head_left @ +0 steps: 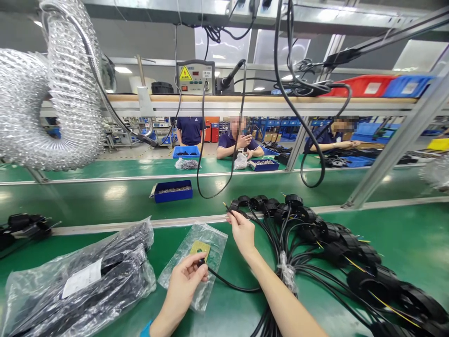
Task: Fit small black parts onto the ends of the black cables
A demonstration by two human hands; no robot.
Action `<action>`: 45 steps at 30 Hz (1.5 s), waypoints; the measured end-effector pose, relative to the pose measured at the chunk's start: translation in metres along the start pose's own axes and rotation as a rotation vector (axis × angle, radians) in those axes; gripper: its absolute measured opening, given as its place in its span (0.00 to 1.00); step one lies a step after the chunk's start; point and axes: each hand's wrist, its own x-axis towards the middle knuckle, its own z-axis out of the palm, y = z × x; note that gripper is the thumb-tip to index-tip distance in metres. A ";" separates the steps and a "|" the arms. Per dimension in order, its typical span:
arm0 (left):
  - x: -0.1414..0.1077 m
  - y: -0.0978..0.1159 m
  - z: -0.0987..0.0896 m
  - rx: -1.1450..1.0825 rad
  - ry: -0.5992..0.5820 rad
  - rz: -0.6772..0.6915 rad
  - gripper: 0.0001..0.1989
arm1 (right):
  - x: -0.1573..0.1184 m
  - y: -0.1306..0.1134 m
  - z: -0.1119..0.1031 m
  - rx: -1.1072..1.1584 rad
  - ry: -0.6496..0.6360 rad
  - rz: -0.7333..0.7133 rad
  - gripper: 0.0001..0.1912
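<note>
My left hand (185, 284) pinches a small black connector (201, 262) on the end of a black cable (235, 286). That cable runs right and passes under my right forearm. Just beneath the left fingers lies a clear plastic bag (214, 238) with a yellowish plate (200, 248) in it. My right hand (242, 234) reaches farther forward, thumb and fingers closed on a black cable part with a thin wire tip (225, 205); the fingers partly cover it. Beside it, black round housings (293, 200) with loose wires fan out from a cable bundle tied with clear plastic (287, 271).
A bag of black parts (80, 281) lies at left. A blue box of small metal pieces (173, 191) stands beyond the rail. Cables (224, 194) hang from the shelf with a soldering station (195, 77); a silver duct (70, 93) hangs left. Co-workers sit and stand across the bench.
</note>
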 end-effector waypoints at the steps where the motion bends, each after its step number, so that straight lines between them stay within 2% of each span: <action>1: 0.000 -0.002 0.000 -0.002 0.000 0.008 0.24 | 0.000 -0.001 0.000 0.018 0.002 0.011 0.16; 5: 0.001 -0.002 0.000 -0.005 0.017 0.015 0.23 | 0.001 -0.004 0.000 0.080 0.004 0.049 0.17; 12: -0.003 0.010 0.001 0.010 0.000 -0.025 0.24 | 0.003 0.001 0.003 0.153 0.045 0.087 0.17; 17: -0.003 0.006 0.001 -0.001 0.005 -0.005 0.23 | 0.004 0.002 0.004 0.203 0.060 0.099 0.17; 27: -0.003 0.015 0.002 0.062 0.010 -0.025 0.27 | 0.004 0.003 0.004 0.148 0.058 0.072 0.16; 40: -0.003 0.005 -0.002 0.041 0.011 -0.027 0.26 | 0.001 0.002 0.005 0.138 0.052 0.041 0.13; 45: -0.004 0.008 -0.002 0.028 0.024 -0.059 0.27 | 0.000 -0.003 0.004 0.183 0.047 0.025 0.12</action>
